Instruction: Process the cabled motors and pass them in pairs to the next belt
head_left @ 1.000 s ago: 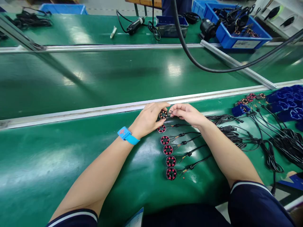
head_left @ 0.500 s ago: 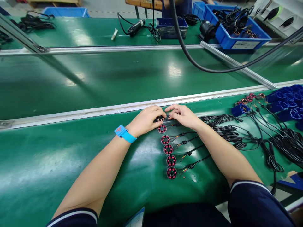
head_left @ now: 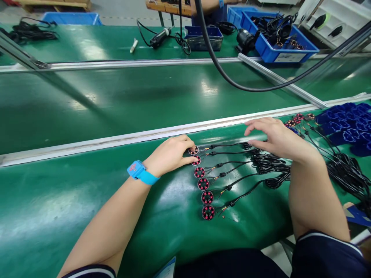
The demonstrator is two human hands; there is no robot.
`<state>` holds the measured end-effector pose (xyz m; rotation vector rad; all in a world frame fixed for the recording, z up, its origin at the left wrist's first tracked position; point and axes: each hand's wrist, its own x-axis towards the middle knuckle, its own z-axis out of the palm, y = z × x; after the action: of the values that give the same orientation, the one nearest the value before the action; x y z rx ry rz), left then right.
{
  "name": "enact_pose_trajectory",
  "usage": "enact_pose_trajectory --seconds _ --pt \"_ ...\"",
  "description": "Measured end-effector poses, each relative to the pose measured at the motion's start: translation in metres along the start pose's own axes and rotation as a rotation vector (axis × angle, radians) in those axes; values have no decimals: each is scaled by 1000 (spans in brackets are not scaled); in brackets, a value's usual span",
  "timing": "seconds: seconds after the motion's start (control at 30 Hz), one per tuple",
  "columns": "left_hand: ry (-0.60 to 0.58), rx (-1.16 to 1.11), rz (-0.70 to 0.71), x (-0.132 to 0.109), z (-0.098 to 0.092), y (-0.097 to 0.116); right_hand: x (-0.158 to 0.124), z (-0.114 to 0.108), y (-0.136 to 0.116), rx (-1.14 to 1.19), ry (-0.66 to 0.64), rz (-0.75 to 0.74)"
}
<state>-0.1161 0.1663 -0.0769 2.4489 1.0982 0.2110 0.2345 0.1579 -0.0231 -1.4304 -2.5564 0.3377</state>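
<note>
Spanning the row's two farthest stators (head_left: 197, 151), the left hand (head_left: 171, 156) shows a half-curled grip, hold undeterminable; the right hand (head_left: 274, 138), fingers parted, is empty. Blue bin (head_left: 266, 53) bears white label (head_left: 290, 58), illegible.

The left hand (head_left: 171, 156) partly hides a wound ring (head_left: 196, 151); blue parts (head_left: 351, 133) at three o'clock are cropped.
</note>
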Motion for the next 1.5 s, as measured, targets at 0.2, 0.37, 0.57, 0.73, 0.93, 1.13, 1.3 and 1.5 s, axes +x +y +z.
enact_pose_trajectory --seconds 0.2,0.37,0.57,0.73,0.93,1.13,1.3,1.5 --pt "-46 55 -33 0 1 4 -43 26 55 34 -90 279" --pt "-60 13 -43 0 0 2 -61 30 56 88 -71 327" --pt "-55 6 -11 0 -2 0 -61 23 50 -8 30 305" --pt "29 43 46 -1 -2 5 -63 14 45 -96 106 171" --pt "31 126 66 4 8 18 -70 26 60 -326 -4 205" --pt "-28 109 31 5 8 20 -80 36 56 -364 51 181" --pt "-54 99 14 4 5 22 -82 47 50 -427 162 270" --pt "-48 107 34 4 7 20 -79 54 49 -312 231 397"
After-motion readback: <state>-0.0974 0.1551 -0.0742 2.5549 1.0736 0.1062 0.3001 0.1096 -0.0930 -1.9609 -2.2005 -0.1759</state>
